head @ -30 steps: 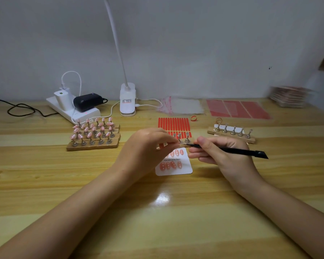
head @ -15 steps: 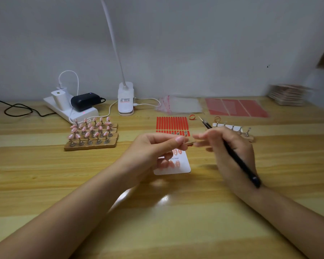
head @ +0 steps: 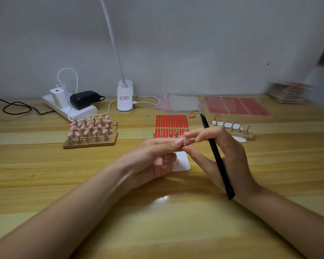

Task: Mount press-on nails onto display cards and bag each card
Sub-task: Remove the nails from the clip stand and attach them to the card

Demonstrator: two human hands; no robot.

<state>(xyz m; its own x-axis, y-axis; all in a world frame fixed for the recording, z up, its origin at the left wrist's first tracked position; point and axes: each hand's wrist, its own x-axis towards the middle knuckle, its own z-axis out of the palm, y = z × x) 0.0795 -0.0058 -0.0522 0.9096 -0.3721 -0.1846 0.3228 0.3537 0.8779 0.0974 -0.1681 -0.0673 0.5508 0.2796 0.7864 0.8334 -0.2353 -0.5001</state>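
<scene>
Wooden, glossy and pale-grained, the table (head: pixel 45 184) runs the full width of the view; at far left a black cable (head: pixel 17 108) loops on it beside a white power strip (head: pixel 79 112) carrying a boxy white charger (head: pixel 59 97) and a rounded black adapter (head: pixel 84 99); in front of these, brown block stands (head: pixel 91 142) hold rows of small metal pegs topped with pink press-on nails (head: pixel 86 128); just right, a white clip lamp base (head: pixel 125 97) with a thin curved neck rises out of view; next along, a sheet of red adhesive strips (head: pixel 171 123) lies flat, with a crinkled clear bag (head: pixel 178 102) behind it and a small red ring (head: pixel 191 115) at its right edge; at centre, the left hand (head: pixel 157 156) has its fingers curled, thumb and forefinger pinching one pink nail (head: pixel 181 141) above the white, round-cornered display card (head: pixel 183 163), which lies flat on the table and is partly hidden by both hands; the right hand (head: pixel 226 156) meets that nail with its fingertips while gripping black, slender tweezers (head: pixel 215 152) tucked along the palm, tips pointing up and away; behind it a wooden stand (head: pixel 238 132) bears bare metal pegs on a white strip; further right lie flat red sheets (head: pixel 236 105), and at far right a blurred stack of cards (head: pixel 288 92), contents not legible
</scene>
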